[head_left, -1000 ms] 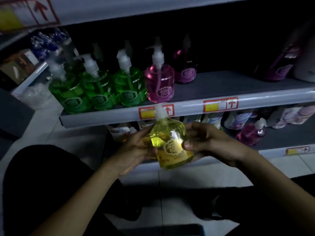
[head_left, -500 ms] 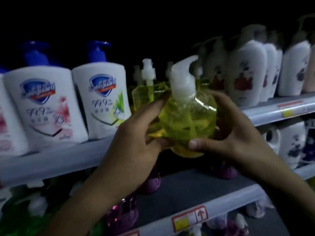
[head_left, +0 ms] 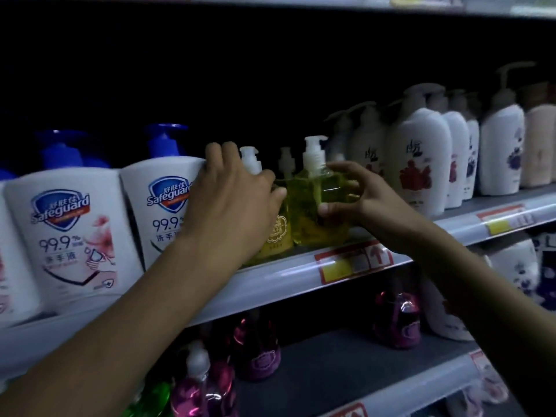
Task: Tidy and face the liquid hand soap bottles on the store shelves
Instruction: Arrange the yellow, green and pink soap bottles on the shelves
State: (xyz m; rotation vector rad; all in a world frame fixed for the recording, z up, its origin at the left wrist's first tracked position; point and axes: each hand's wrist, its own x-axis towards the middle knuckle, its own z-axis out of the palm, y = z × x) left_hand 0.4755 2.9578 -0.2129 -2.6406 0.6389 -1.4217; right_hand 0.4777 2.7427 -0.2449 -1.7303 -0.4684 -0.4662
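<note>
Dim store shelf (head_left: 270,284), pale plastic rail, one red-and-yellow price tag (head_left: 352,263) below your hands. It carried two opaque white Safeguard bottles (head_left: 72,236) with blue pumps and three clear, rounded yellow soap bottles (head_left: 301,206) with white pumps. Your left hand (head_left: 231,206) had its grip curled over the labelled yellow bottle (head_left: 278,233). Your right hand (head_left: 367,203), grip half spread, clasped the neighbouring yellow bottle (head_left: 313,227), which stood upright at the shelf front.

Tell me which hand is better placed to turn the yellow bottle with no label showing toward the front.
Right. The right hand curls thumb and fingers round the unfaced bottle; the left hand wraps the labelled yellow bottle beside it and would have to let go first.
</note>
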